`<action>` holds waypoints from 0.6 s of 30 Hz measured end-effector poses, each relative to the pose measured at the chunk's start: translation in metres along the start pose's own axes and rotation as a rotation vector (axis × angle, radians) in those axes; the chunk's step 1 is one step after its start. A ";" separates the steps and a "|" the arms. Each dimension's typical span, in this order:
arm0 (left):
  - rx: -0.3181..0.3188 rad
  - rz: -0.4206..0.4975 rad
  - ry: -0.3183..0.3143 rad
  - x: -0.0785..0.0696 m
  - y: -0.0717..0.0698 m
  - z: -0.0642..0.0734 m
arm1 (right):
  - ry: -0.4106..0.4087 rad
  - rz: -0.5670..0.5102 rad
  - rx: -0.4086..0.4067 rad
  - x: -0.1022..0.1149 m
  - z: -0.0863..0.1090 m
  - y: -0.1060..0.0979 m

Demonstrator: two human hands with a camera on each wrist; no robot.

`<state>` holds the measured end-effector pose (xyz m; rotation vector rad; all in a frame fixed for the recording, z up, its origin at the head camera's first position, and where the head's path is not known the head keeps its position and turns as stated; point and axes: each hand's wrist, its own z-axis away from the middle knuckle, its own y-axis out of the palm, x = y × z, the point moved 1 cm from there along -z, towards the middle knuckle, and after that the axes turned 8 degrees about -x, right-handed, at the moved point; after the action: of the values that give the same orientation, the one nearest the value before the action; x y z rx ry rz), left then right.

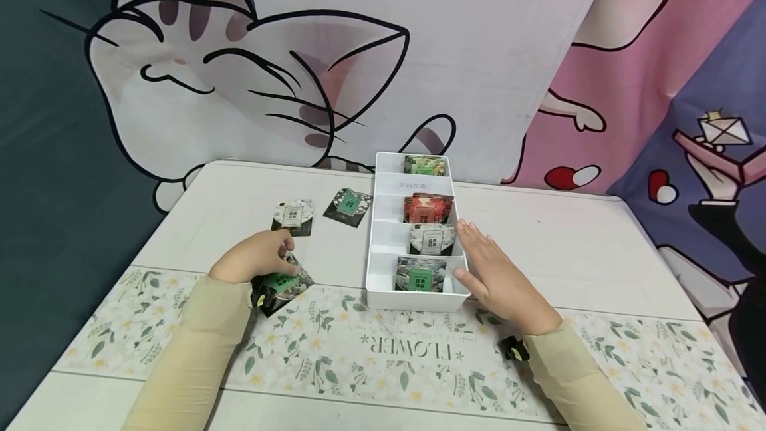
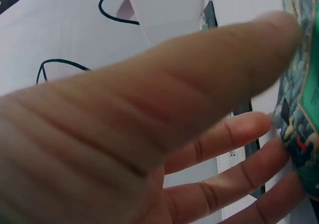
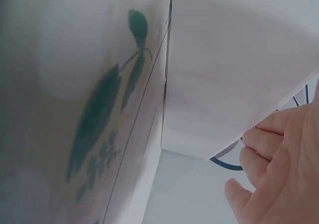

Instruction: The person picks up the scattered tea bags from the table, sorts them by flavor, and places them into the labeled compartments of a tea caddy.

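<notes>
My left hand (image 1: pixel 256 256) pinches a green and black tea packet (image 1: pixel 293 292) at the left of the table. In the left wrist view the thumb lies over the patterned face of this packet (image 2: pixel 299 129), with the fingers at its edge. A white compartment box (image 1: pixel 413 300) stands to the right, holding green, white and red tea packets in separate compartments. My right hand (image 1: pixel 499 276) rests along the box's right side, its fingers mostly straight. The right wrist view shows the fingers near the upper edge of the box wall (image 3: pixel 229 74).
A white tea packet (image 1: pixel 293 217) and another green one (image 1: pixel 348 206) lie flat left of the box. Toward the back, one compartment (image 1: pixel 413 186) shows its printed floor. A cartoon cloth (image 1: pixel 479 52) hangs behind the table.
</notes>
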<state>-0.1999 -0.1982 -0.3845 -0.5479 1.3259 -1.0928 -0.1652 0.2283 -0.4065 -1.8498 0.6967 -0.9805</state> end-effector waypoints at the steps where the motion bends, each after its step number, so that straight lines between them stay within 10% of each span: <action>1: 0.003 -0.001 -0.005 0.000 0.000 0.000 | -0.001 -0.001 0.000 0.000 0.000 0.000; 18: 0.001 0.162 0.094 0.015 0.004 -0.006 | -0.007 0.003 -0.003 0.000 0.000 0.000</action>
<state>-0.2062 -0.2077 -0.3969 -0.3846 1.4258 -0.9955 -0.1649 0.2288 -0.4067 -1.8535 0.6969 -0.9715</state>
